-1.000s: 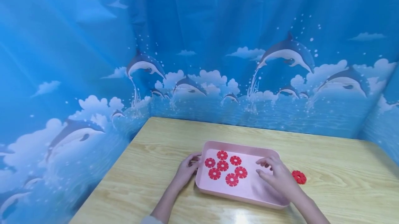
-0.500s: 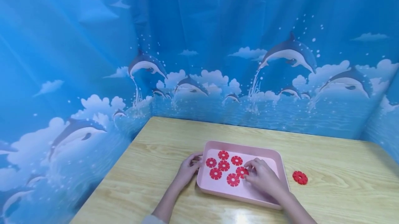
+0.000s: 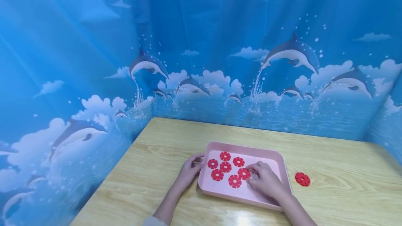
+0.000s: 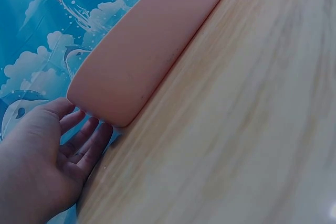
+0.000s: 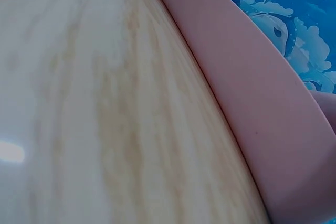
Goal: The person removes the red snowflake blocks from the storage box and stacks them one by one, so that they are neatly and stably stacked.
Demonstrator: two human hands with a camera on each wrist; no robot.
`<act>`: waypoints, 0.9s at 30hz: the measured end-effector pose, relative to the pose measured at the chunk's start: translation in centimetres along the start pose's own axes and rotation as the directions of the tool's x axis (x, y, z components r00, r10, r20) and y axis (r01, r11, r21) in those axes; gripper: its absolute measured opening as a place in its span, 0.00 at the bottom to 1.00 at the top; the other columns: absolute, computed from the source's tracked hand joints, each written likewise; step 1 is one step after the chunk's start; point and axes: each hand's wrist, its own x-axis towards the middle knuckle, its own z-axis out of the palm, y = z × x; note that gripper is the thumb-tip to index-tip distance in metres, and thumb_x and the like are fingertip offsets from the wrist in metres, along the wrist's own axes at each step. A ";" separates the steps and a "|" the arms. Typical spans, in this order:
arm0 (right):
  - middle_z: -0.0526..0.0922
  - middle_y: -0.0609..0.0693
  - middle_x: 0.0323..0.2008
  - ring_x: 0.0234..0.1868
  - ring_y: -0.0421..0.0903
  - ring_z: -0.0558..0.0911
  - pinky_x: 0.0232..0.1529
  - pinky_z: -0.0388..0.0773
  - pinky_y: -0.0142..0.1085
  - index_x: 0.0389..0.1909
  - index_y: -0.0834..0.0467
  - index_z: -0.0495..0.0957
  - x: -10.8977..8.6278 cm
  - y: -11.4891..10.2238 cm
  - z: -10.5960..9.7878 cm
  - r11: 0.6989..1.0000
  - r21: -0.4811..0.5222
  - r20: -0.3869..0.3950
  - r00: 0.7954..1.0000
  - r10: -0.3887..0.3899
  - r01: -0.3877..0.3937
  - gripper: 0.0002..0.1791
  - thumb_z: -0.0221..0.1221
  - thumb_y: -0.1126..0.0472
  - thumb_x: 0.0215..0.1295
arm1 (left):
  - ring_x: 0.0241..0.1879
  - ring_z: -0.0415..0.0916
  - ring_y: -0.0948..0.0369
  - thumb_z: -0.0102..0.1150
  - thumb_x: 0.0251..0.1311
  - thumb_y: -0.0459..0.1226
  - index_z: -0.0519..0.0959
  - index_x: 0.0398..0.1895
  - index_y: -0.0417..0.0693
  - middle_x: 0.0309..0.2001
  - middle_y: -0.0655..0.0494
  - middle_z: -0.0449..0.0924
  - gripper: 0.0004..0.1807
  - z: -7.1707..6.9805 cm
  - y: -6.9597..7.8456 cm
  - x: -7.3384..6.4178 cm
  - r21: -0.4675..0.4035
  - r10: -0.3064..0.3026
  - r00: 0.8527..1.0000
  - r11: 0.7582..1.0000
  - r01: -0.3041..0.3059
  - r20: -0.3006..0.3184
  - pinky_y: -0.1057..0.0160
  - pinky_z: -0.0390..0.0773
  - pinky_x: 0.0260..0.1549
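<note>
A pink tray [image 3: 242,203] stands on the table, with several red interlocking discs lying inside, such as the red disc [image 3: 217,175] near its left end. My left hand [image 3: 189,170] is at the tray's left end; in the left wrist view, the fingertips of the left hand [image 4: 50,166] touch the tray's corner [image 4: 126,72]. My right hand [image 3: 265,180] reaches into the tray, thumb and forefinger pinching the edge of the rightmost red disc [image 3: 243,174]. The right wrist view shows mainly the tray's outer wall [image 5: 247,87], which hides those fingers.
One more red disc [image 3: 302,179] lies on the wooden table [image 3: 339,170], right of the tray. A blue curtain [image 3: 201,44] printed with dolphins surrounds the table's back and sides.
My right hand has moved left and down inside the tray to the rightmost disc there, and its fingers have closed on that disc's edge. My left hand stays at the tray's end.
</note>
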 end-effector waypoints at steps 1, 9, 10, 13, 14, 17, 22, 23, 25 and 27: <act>0.68 0.44 0.29 0.32 0.41 0.66 0.32 0.70 0.35 0.41 0.57 0.80 0.0 0.0 0.0 1.000 0.002 0.001 1.000 0.001 -0.001 0.18 0.67 0.63 0.44 | 0.40 0.73 0.46 0.52 0.62 0.32 0.68 0.55 0.28 0.42 0.41 0.71 0.20 0.0 0.0 0.0 0.002 0.002 1.000 1.000 -0.002 0.000 0.59 0.81 0.36; 0.70 0.43 0.30 0.34 0.41 0.68 0.37 0.73 0.38 0.40 0.58 0.80 0.1 0.0 0.2 1.000 -0.009 -0.009 1.000 -0.003 0.003 0.17 0.68 0.61 0.46 | 0.40 0.73 0.49 0.52 0.62 0.31 0.69 0.54 0.28 0.43 0.41 0.72 0.19 -0.2 0.0 0.0 0.010 0.013 1.000 1.000 -0.013 -0.003 0.57 0.80 0.37; 0.70 0.43 0.30 0.34 0.41 0.68 0.37 0.73 0.38 0.39 0.58 0.80 0.1 0.0 0.2 1.000 -0.012 -0.010 1.000 -0.002 0.002 0.17 0.68 0.61 0.46 | 0.40 0.73 0.49 0.52 0.62 0.31 0.69 0.54 0.28 0.43 0.41 0.72 0.19 -0.2 -0.1 0.0 0.009 0.015 1.000 1.000 -0.014 -0.003 0.57 0.80 0.37; 0.70 0.43 0.30 0.34 0.41 0.68 0.38 0.74 0.38 0.39 0.59 0.80 0.1 0.0 0.3 1.000 -0.028 -0.016 1.000 -0.009 0.009 0.16 0.68 0.61 0.46 | 0.39 0.73 0.50 0.52 0.62 0.31 0.69 0.54 0.28 0.42 0.41 0.72 0.19 -0.2 -0.1 0.0 0.008 0.015 1.000 1.000 -0.015 -0.004 0.57 0.81 0.36; 0.70 0.43 0.29 0.34 0.41 0.68 0.37 0.74 0.38 0.38 0.59 0.80 0.1 0.0 0.3 0.999 -0.034 -0.018 1.000 -0.013 0.012 0.16 0.68 0.61 0.46 | 0.39 0.73 0.50 0.52 0.62 0.31 0.69 0.53 0.28 0.42 0.41 0.72 0.19 -0.2 -0.2 0.1 0.009 0.016 1.000 1.000 -0.016 -0.005 0.58 0.81 0.36; 0.69 0.43 0.29 0.33 0.41 0.68 0.36 0.74 0.37 0.37 0.59 0.80 0.1 0.0 0.3 0.998 -0.065 -0.029 0.999 -0.026 0.025 0.16 0.67 0.60 0.45 | 0.39 0.73 0.50 0.52 0.62 0.31 0.69 0.53 0.27 0.42 0.41 0.72 0.19 -0.2 -0.2 0.0 0.009 0.020 1.000 1.000 -0.020 -0.004 0.58 0.81 0.36; 0.69 0.43 0.28 0.32 0.40 0.68 0.34 0.74 0.37 0.37 0.59 0.80 0.1 -0.1 0.2 0.996 -0.090 -0.040 0.999 -0.029 0.025 0.17 0.67 0.59 0.43 | 0.39 0.73 0.49 0.52 0.62 0.31 0.69 0.53 0.27 0.42 0.41 0.72 0.19 -0.2 -0.2 0.1 0.007 0.009 1.000 1.000 -0.009 -0.002 0.58 0.81 0.36; 0.69 0.43 0.28 0.32 0.40 0.68 0.34 0.74 0.36 0.37 0.59 0.79 0.1 -0.1 0.2 0.996 -0.089 -0.044 0.999 -0.028 0.024 0.17 0.68 0.59 0.43 | 0.39 0.73 0.49 0.52 0.62 0.31 0.69 0.54 0.27 0.42 0.41 0.72 0.19 -0.1 -0.2 0.1 0.007 0.007 1.000 1.000 -0.007 -0.003 0.58 0.81 0.36; 0.69 0.43 0.28 0.31 0.40 0.68 0.34 0.74 0.36 0.37 0.59 0.79 0.0 -0.1 0.1 0.996 -0.085 -0.054 0.998 -0.032 0.027 0.17 0.68 0.59 0.42 | 0.39 0.73 0.49 0.52 0.62 0.31 0.69 0.54 0.27 0.42 0.42 0.72 0.19 -0.1 -0.2 0.1 0.005 0.002 1.000 1.000 -0.002 -0.004 0.58 0.81 0.36; 0.69 0.44 0.28 0.31 0.40 0.68 0.33 0.74 0.36 0.36 0.60 0.79 0.0 0.0 0.0 0.996 -0.082 -0.068 0.997 -0.038 0.033 0.17 0.68 0.60 0.42 | 0.39 0.73 0.49 0.52 0.62 0.31 0.69 0.54 0.27 0.42 0.42 0.72 0.19 0.0 -0.2 0.2 0.008 0.001 1.000 1.000 -0.001 -0.005 0.58 0.81 0.36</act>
